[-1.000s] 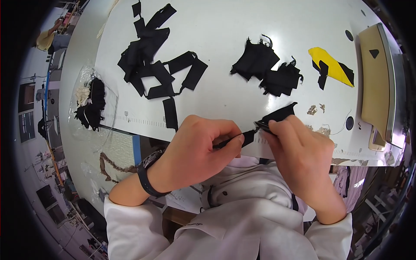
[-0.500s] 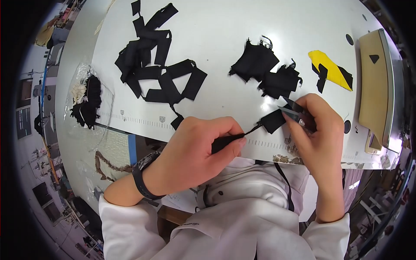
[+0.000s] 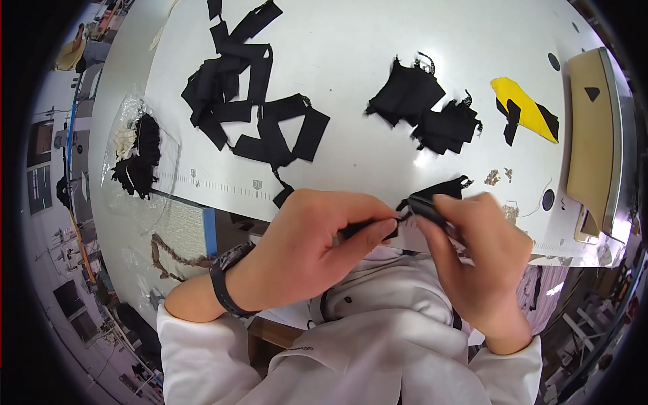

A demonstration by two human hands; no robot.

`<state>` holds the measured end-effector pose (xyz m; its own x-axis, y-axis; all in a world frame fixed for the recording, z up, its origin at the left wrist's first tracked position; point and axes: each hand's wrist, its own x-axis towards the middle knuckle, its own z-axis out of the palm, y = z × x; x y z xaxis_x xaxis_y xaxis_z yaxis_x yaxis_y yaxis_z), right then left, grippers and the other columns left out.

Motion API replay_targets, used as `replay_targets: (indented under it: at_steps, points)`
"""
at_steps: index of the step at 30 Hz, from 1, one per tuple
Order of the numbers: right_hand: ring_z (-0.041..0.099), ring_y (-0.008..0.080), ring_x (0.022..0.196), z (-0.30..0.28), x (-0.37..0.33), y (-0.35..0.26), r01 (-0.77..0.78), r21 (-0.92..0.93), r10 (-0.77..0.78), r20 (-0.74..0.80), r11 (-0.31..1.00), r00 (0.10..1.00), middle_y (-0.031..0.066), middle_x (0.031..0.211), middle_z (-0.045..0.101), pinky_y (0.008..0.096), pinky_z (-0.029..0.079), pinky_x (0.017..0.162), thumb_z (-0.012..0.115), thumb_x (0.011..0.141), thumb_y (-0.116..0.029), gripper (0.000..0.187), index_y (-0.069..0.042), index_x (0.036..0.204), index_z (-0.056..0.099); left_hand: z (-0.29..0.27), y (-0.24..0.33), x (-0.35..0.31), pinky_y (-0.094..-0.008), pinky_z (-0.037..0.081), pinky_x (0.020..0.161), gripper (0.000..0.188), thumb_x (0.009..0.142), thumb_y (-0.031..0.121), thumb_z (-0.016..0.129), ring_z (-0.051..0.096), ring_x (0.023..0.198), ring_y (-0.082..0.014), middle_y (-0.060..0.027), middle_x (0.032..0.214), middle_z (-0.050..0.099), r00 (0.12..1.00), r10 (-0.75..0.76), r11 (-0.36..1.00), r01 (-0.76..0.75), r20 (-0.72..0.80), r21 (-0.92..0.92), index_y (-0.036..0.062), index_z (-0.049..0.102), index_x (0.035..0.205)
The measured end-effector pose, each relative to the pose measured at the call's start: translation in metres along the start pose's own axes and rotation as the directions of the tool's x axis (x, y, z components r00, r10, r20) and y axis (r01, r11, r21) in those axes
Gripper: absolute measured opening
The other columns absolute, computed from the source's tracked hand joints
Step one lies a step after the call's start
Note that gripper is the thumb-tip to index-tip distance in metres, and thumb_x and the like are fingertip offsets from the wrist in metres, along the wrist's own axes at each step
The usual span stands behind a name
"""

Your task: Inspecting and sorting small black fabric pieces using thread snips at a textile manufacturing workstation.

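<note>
The left hand's (image 3: 307, 246) finger and thumb pinch one black strip (image 3: 440, 192) above the table's (image 3: 344, 61) near edge; the right hand's (image 3: 487, 256) fingers curl closed around one pair of snips (image 3: 425, 208). Beyond lie one linked black chain (image 3: 233, 111), two black heaps (image 3: 408, 91), one yellow piece (image 3: 523, 111).

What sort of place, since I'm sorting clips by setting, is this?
Probably a sewing workshop: a white table marked with a ruler scale, black fabric pieces strung together on it, and a beige casing, perhaps a sewing machine's.
</note>
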<state>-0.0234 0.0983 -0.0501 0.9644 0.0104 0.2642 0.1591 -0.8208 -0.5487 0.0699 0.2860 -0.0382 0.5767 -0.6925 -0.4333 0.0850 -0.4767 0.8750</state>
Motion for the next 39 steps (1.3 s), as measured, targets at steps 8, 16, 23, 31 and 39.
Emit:
replay_targets:
  at_steps: [8, 16, 23, 31, 39]
  points:
    - [0.050, 0.0034, 0.061, -0.011, -0.015, 0.003, -0.458, 0.651, 0.330, 0.318, 0.605, 0.889, 0.0034, 0.078, 0.065, 0.0181, 0.038, 0.053, 0.071, 0.075, 0.005, 0.017, -0.002, 0.089, 0.065, 0.007, 0.008, -0.010, -0.0251, 0.050, 0.068, 0.015, 0.092, 0.002, 0.063, 0.067, 0.076, -0.0159, -0.0102, 0.082, 0.066, 0.989, 0.145, 0.987, -0.147, -0.025, -0.064, -0.0032, 0.060, 0.106]
    - [0.057, 0.0209, 0.054, -0.007, 0.003, 0.029, -0.223, 0.080, 0.218, 0.062, 0.972, 0.974, 0.0084, 0.068, 0.056, 0.0305, 0.043, 0.050, 0.073, 0.070, 0.000, 0.023, -0.003, 0.089, 0.060, -0.007, -0.004, -0.005, -0.0260, 0.050, 0.063, 0.005, 0.087, 0.000, 0.065, 0.067, 0.067, -0.0184, -0.0100, 0.076, 0.068, 0.979, 0.180, 0.954, -0.150, -0.096, 0.261, -0.0034, 0.065, 0.091]
    - [0.053, 0.0181, 0.052, -0.020, -0.004, 0.004, -0.010, -0.106, 0.009, -0.011, 0.994, 1.000, 0.0063, 0.075, 0.055, 0.0293, 0.039, 0.045, 0.081, 0.073, -0.013, 0.032, -0.002, 0.096, 0.063, -0.008, 0.001, -0.003, -0.0249, 0.051, 0.064, 0.005, 0.087, 0.000, 0.064, 0.068, 0.067, -0.0138, -0.0084, 0.075, 0.069, 0.987, 0.136, 0.982, -0.122, -0.088, 0.147, -0.0036, 0.066, 0.089]
    - [0.045, 0.0137, 0.046, 0.001, 0.005, -0.003, 0.067, -0.171, -0.070, -0.010, 0.983, 0.998, 0.0027, 0.068, 0.043, 0.0291, 0.033, 0.041, 0.073, 0.076, -0.010, 0.017, -0.004, 0.086, 0.062, -0.004, 0.003, -0.007, -0.0251, 0.050, 0.062, 0.007, 0.086, -0.001, 0.065, 0.067, 0.066, -0.0146, -0.0084, 0.075, 0.069, 0.985, 0.141, 0.975, -0.120, -0.103, 0.187, -0.0023, 0.068, 0.093]
    - [0.056, 0.0124, 0.063, -0.015, -0.007, -0.004, -0.333, 0.576, 0.194, 0.290, 0.747, 0.937, 0.0052, 0.084, 0.065, 0.0221, 0.043, 0.053, 0.076, 0.077, 0.000, 0.026, -0.002, 0.100, 0.066, -0.003, 0.011, -0.010, -0.0291, 0.048, 0.057, 0.013, 0.081, 0.003, 0.074, 0.064, 0.065, -0.0202, -0.0086, 0.077, 0.066, 0.922, 0.383, 0.904, -0.364, -0.046, 0.224, 0.0035, 0.072, 0.094]
